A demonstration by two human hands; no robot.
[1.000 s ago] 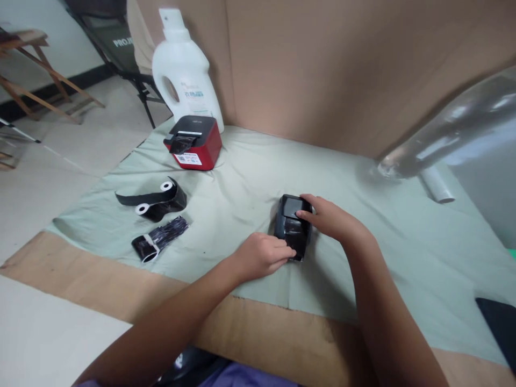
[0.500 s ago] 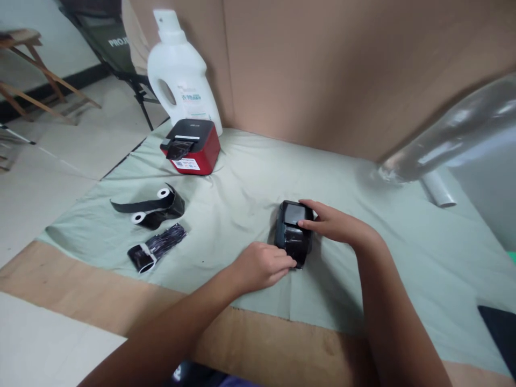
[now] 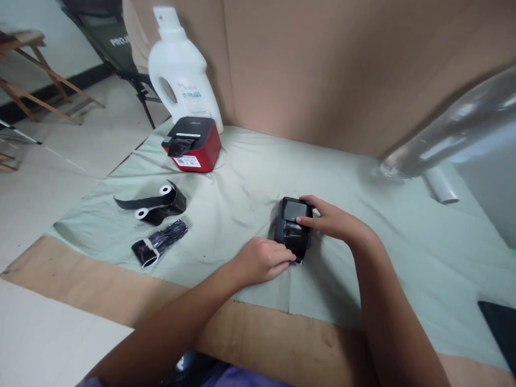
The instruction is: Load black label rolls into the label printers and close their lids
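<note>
A small black box-shaped printer [image 3: 296, 210] rests on the green cloth, with a glossy black strip [image 3: 295, 236] hanging from its near side. My right hand [image 3: 328, 219] grips the printer's right side, thumb on its top and fingers around the far edge. Fingers closed, my left hand [image 3: 264, 262] pinches the near end of the strip. A red and black printer [image 3: 201, 146] with a similar black strip in its slot stands at the back left. Left of my hands lie a partly unrolled black ribbon [image 3: 161, 207] on two white cores and a small black roll [image 3: 149, 250] with a crinkled tail.
Behind the red printer stands a white jug [image 3: 181, 75]. A brown board [image 3: 322, 70] closes off the back. On the right are a large clear plastic roll [image 3: 439, 140] and a white tube [image 3: 441, 185]. Bare wood [image 3: 258, 333] shows along the table's front edge.
The view has shifted slightly. Both hands stay on the black printer and its strip, with little visible movement.
</note>
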